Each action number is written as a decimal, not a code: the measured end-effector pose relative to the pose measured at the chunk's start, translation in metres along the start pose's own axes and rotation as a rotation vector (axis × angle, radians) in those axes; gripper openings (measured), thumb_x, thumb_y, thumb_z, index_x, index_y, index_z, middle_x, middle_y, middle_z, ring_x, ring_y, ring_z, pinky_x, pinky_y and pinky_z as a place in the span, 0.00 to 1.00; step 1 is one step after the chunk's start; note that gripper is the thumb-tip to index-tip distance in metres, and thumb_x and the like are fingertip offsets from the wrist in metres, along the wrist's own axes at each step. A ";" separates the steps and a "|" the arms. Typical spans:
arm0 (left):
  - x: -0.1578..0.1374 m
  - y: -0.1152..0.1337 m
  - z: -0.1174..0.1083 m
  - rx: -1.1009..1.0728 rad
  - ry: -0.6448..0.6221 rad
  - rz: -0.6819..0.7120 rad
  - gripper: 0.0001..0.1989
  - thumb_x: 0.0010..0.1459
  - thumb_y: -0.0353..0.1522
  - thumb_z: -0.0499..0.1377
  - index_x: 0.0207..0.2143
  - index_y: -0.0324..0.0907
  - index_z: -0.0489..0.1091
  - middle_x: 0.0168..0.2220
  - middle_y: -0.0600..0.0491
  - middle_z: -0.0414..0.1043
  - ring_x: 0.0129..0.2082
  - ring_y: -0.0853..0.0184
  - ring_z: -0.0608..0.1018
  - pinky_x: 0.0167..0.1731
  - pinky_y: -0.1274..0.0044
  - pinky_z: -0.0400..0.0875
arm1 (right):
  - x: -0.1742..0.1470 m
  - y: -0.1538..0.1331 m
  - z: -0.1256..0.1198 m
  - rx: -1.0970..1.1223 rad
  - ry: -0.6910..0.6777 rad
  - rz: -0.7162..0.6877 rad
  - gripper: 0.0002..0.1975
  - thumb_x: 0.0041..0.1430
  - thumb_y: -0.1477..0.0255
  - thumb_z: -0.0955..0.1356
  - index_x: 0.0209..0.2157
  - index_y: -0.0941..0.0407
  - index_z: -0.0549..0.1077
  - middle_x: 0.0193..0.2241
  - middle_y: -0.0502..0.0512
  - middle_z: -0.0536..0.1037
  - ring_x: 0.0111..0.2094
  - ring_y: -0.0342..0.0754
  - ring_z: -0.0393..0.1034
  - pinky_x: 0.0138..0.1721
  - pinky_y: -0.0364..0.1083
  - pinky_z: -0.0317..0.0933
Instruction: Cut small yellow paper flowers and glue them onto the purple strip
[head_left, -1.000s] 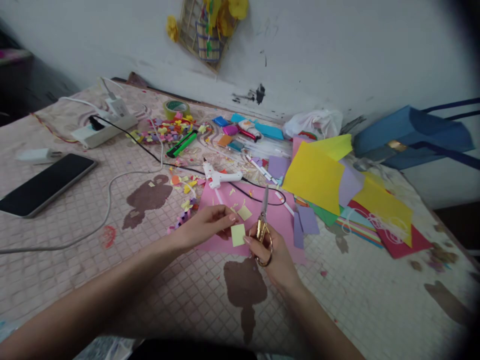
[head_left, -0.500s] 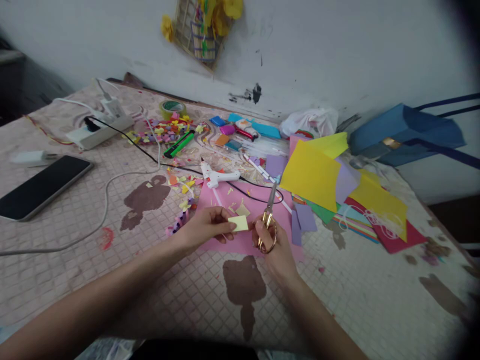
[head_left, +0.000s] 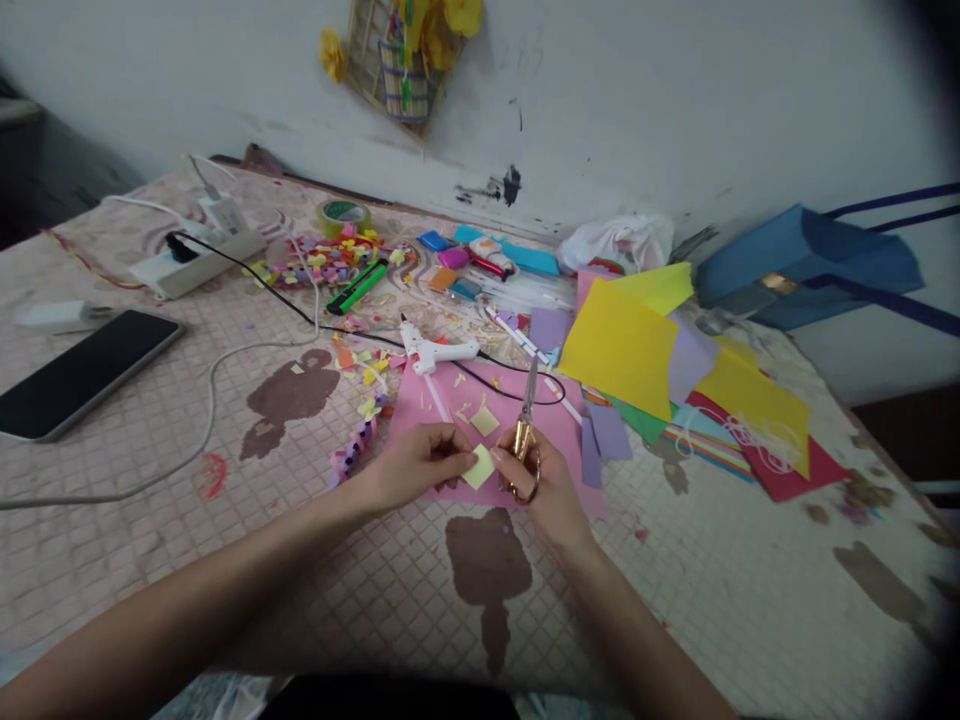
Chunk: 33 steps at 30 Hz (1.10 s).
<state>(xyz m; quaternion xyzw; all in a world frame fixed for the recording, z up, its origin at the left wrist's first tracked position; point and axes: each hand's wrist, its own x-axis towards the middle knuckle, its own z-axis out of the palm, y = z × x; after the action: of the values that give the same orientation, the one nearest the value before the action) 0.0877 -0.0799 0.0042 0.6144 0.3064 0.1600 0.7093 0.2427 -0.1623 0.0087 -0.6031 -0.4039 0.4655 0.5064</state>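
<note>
Between the thumb and fingers of my left hand [head_left: 421, 462] is a small pale yellow piece of paper [head_left: 478, 468], turned like a diamond. My right hand [head_left: 546, 490] grips gold-handled scissors [head_left: 527, 420], their blades together and pointing away from me. The right thumb tip reaches the right corner of the yellow piece. Both hands are over a pink sheet [head_left: 409, 405], where another pale yellow piece [head_left: 484, 420] and thin scraps lie. A white glue gun [head_left: 439, 352] rests at the sheet's far edge.
Left are a phone [head_left: 90, 372] and a power strip [head_left: 196, 262] with cables across the table. Farther back are a green cutter [head_left: 358, 288], tape roll [head_left: 343, 217] and many small paper cutouts [head_left: 322, 262]. Right lie yellow sheets [head_left: 619, 345] and a blue bag [head_left: 802, 265].
The yellow piece has turned from lying level to a diamond angle. My right hand has come closer, its thumb now at the piece, and the scissors have shifted slightly left and nearer.
</note>
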 end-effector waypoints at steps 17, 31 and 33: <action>0.000 0.005 0.001 -0.196 0.100 -0.056 0.12 0.50 0.36 0.61 0.27 0.36 0.62 0.20 0.56 0.69 0.19 0.74 0.71 0.22 0.80 0.67 | -0.003 0.002 0.004 -0.052 -0.050 -0.022 0.09 0.53 0.67 0.67 0.30 0.55 0.62 0.20 0.44 0.61 0.20 0.39 0.54 0.21 0.39 0.50; 0.000 0.008 -0.002 -0.273 0.185 -0.004 0.11 0.48 0.35 0.62 0.24 0.37 0.64 0.23 0.56 0.69 0.25 0.74 0.72 0.30 0.79 0.66 | -0.009 0.005 0.006 -0.040 -0.014 -0.040 0.09 0.51 0.67 0.68 0.29 0.55 0.64 0.20 0.45 0.61 0.21 0.40 0.54 0.22 0.40 0.50; -0.001 0.006 0.000 -0.202 0.128 -0.023 0.11 0.48 0.35 0.62 0.24 0.36 0.64 0.22 0.56 0.68 0.23 0.74 0.70 0.27 0.80 0.64 | -0.007 0.005 0.006 -0.037 0.036 -0.059 0.09 0.51 0.67 0.69 0.30 0.55 0.64 0.21 0.45 0.62 0.21 0.40 0.55 0.21 0.40 0.50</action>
<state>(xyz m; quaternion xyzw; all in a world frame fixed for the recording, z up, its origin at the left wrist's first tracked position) 0.0882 -0.0793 0.0105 0.5249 0.3404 0.2210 0.7482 0.2353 -0.1684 0.0044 -0.6083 -0.4209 0.4321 0.5159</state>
